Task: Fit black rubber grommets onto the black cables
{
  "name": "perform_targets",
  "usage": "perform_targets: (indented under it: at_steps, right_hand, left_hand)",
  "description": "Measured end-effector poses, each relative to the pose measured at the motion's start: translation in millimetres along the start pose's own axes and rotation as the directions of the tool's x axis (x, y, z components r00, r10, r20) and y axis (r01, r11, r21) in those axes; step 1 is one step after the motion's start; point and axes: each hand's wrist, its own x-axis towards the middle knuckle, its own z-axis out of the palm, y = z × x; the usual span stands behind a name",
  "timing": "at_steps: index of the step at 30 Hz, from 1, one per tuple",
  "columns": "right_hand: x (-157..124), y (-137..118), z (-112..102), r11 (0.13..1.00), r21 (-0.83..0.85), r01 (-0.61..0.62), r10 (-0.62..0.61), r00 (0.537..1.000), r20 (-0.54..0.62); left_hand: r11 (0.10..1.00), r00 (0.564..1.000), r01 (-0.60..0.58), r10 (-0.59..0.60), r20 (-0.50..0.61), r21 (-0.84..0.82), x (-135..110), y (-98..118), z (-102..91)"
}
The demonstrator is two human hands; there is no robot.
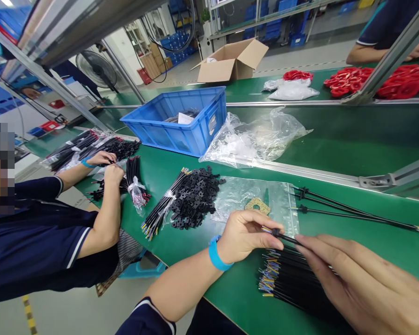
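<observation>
My left hand (pixel 246 235), with a blue wristband, pinches a small black grommet (pixel 275 231) sitting on the end of a black cable. My right hand (pixel 363 284) lies over a bundle of black cables (pixel 289 279) with coloured wire ends, its fingers closed on that same cable. A pile of black grommets (pixel 195 195) lies to the left of my left hand, on the green table (pixel 370 195). Three finished cables with grommets (pixel 335 207) rest further back to the right. A clear plastic bag (pixel 244 193) lies flat between them.
A co-worker in dark blue sits at left, hands (pixel 106 167) on cable bundles. Another tied cable bundle (pixel 162 204) lies beside the grommets. A blue crate (pixel 181 118), crumpled clear bags (pixel 254 137), a cardboard box (pixel 232 60), red parts (pixel 356 79) and a metal rail (pixel 335 174) stand behind.
</observation>
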Motion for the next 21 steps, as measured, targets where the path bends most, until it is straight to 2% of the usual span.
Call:
perform_targets:
  at_steps: [3,10,16,21]
  right_hand:
    - [9,-1,-2,0.991,0.113,-0.076,0.072,0.996,0.044]
    - [10,-1,-5,0.87,0.422,-0.254,0.189,0.964,0.189]
    - [12,-5,-3,0.79,0.51,-0.34,0.223,0.934,0.278]
    - [13,-7,-1,0.75,0.536,-0.387,0.266,0.919,0.291]
  left_hand:
    - [0.992,0.996,-0.079,0.074,0.057,0.094,0,3,-2.4]
    - [0.947,0.989,-0.102,0.063,0.134,0.306,-1,12,-5.6]
    - [0.934,0.975,-0.1,0.023,0.222,0.342,-2,13,-6.6]
    - [0.932,0.969,-0.136,0.054,0.243,0.335,-3,11,-7.1]
